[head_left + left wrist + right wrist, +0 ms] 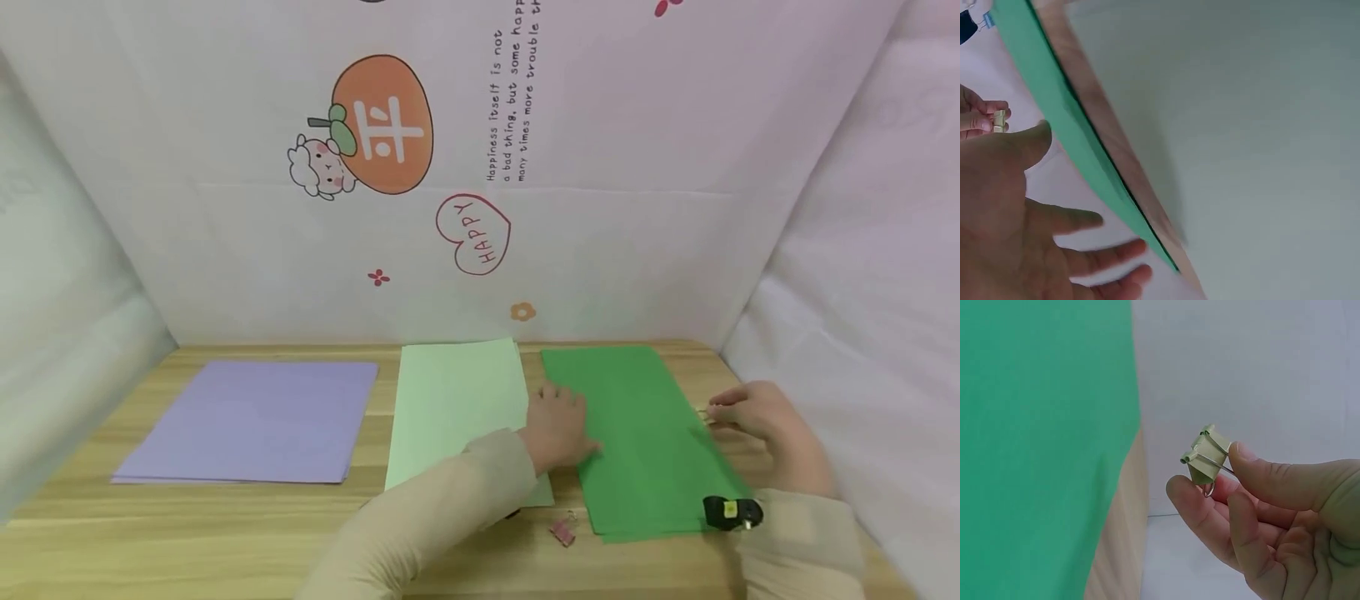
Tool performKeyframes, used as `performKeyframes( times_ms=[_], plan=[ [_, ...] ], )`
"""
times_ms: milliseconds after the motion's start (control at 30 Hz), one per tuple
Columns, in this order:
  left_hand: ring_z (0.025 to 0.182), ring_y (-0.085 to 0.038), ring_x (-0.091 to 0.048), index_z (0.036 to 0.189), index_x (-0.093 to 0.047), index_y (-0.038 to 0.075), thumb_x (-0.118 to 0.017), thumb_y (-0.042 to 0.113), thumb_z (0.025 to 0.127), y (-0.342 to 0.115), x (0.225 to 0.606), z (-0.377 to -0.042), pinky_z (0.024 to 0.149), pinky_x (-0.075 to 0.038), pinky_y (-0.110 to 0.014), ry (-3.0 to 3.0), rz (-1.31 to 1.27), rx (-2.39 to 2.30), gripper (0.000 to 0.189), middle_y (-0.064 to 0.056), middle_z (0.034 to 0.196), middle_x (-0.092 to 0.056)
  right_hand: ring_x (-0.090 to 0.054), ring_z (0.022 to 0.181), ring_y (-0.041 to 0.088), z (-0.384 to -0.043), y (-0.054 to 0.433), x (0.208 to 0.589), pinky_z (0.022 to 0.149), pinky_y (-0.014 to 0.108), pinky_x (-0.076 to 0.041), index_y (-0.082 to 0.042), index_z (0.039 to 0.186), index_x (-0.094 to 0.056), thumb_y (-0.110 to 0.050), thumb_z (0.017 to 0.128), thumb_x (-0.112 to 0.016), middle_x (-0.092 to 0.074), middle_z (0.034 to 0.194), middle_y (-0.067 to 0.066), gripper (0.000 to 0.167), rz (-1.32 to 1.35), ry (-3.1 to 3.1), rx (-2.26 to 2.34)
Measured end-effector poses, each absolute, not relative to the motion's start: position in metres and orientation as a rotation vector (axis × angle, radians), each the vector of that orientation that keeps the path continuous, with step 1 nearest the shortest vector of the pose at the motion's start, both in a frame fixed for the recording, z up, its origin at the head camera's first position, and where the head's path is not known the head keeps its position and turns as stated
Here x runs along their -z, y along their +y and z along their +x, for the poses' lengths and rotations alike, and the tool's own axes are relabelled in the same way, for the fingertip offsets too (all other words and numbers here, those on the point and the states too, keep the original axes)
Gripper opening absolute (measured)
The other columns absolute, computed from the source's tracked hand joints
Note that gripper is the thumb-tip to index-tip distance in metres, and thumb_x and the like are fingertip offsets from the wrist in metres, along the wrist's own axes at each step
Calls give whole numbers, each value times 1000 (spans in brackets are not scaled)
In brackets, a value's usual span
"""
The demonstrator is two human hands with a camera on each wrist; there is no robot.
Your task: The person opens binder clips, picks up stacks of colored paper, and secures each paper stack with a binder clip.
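My right hand (765,421) pinches a pale yellow binder clip (1210,456) by its wire handles, beside the right edge of the green paper sheets (637,433). In the right wrist view, the clip's mouth stands apart from the sheets. My left hand (557,425) is at the left edge of the green sheets, between them and the light green sheets (457,400). Its fingers are extended and spread in the left wrist view; whether they touch the paper I cannot tell. A pink binder clip (562,531) lies on the table in front of the light green sheets.
Lavender sheets (255,421) lie in a stack at the left of the wooden table (225,533). A small blue clip (987,20) shows near the green sheets' corner in the left wrist view. White printed cloth (615,250) rises behind and along both sides.
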State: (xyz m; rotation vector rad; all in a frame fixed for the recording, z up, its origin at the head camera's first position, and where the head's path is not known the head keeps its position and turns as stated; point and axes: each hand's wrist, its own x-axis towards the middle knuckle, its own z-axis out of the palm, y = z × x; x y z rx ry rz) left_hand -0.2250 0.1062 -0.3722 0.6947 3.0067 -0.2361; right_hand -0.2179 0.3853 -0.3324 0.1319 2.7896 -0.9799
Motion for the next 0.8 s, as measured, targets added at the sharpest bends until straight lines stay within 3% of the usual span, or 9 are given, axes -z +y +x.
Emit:
performKeyframes(
  times_ms=[133,333,500,667,800],
  plan=[
    [135,-20,-43,146,-47,25,-47,86,80,125,375,-222,110,-40,-33,3014,464,188,90,0,148,-48,-63,108,43,-214,386,329,94,61,-46,19,125,-56,-13,97,-63,-68,114,30,43,113,2821,941],
    [121,-14,-47,137,-57,25,-51,95,66,142,372,-214,91,-47,-29,2942,284,256,100,0,135,-50,-71,97,30,-211,384,331,97,64,-44,19,127,-54,-15,98,-62,-71,109,26,45,92,2759,1003],
    [112,-14,-46,132,-60,31,-51,99,58,153,369,-215,85,-44,-27,2883,157,323,101,-1,127,-50,-71,100,30,-209,386,331,97,64,-44,17,132,-50,-17,100,-58,-70,115,26,48,110,2727,1000],
    [101,-15,-44,130,-60,31,-63,93,54,171,366,-222,74,-40,-23,2846,-63,305,98,-3,121,-52,-70,102,31,-207,389,331,97,64,-43,17,134,-50,-19,101,-57,-66,122,29,49,108,2713,1010],
    [95,-19,-44,132,-59,30,-78,78,55,187,362,-233,70,-39,-26,2835,-154,257,92,-6,127,-51,-71,101,26,-207,394,328,98,65,-43,16,134,-50,-20,101,-58,-66,122,28,49,87,2716,1009]
  ],
)
